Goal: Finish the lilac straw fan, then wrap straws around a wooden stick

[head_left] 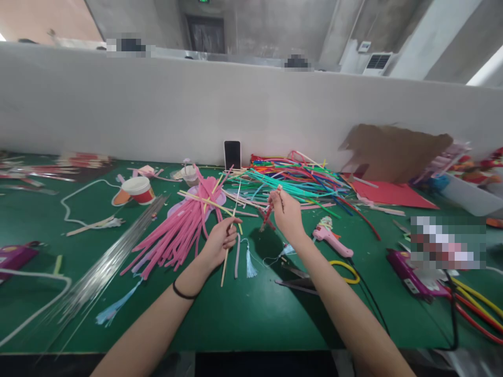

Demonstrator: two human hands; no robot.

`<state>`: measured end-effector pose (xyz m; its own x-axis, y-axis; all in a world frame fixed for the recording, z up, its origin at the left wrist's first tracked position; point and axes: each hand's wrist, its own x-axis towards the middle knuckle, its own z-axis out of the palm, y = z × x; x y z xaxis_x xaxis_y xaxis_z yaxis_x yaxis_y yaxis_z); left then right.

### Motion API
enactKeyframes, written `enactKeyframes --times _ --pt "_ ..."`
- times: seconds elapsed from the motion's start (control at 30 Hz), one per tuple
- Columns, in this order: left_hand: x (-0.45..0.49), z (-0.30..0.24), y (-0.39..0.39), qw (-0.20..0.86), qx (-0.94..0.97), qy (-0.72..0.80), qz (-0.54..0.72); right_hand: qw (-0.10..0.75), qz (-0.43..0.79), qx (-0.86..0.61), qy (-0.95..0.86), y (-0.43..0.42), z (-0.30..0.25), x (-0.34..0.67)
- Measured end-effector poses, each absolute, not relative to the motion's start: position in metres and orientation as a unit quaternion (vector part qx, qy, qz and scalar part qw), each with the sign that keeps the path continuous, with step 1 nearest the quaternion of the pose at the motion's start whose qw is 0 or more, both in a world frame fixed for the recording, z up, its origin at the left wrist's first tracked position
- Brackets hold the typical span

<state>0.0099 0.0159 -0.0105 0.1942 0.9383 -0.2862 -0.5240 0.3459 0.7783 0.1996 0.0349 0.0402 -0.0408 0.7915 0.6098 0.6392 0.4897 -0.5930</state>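
My left hand (220, 242) is closed around a thin wooden stick (231, 235) that stands nearly upright over the green table (243, 314). My right hand (286, 212) pinches a red pipe cleaner (266, 217) and holds it just right of the stick. A heap of pink pipe cleaners (176, 233) lies to the left of my left hand. Behind both hands spreads a pile of green, blue and red pipe cleaners (298, 180). A light blue tassel (250, 264) and a short pink piece lie on the table below my left hand.
A pink glue gun (332, 238) and scissors (302, 283) with yellow handles lie to the right. A paper cup (138, 189), a bundle of silver wires (106, 262), a phone (232, 154) against the white wall, red paper (393, 193) and purple tools (408, 269) surround the work area.
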Motion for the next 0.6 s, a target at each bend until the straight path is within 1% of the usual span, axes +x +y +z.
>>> enactKeyframes --times 0.17,0.33,0.4,0.53,0.6 --pt "0.012 -0.006 0.014 0.723 0.271 0.387 0.504 0.425 0.093 -0.508 -0.744 0.027 0.011 0.185" --pt "0.013 0.008 0.007 0.714 0.305 0.362 0.516 0.393 0.114 -0.486 -0.772 0.014 0.013 0.172" --pt "0.011 0.015 0.004 0.695 0.330 0.345 0.537 0.383 0.171 -0.462 -0.781 0.006 0.018 0.170" --pt "0.008 0.023 0.003 0.668 0.353 0.337 0.561 0.325 0.372 -0.402 -0.770 -0.005 0.019 0.166" --pt "0.007 0.022 0.004 0.655 0.356 0.351 0.566 0.303 0.434 -0.385 -0.756 -0.007 0.016 0.165"
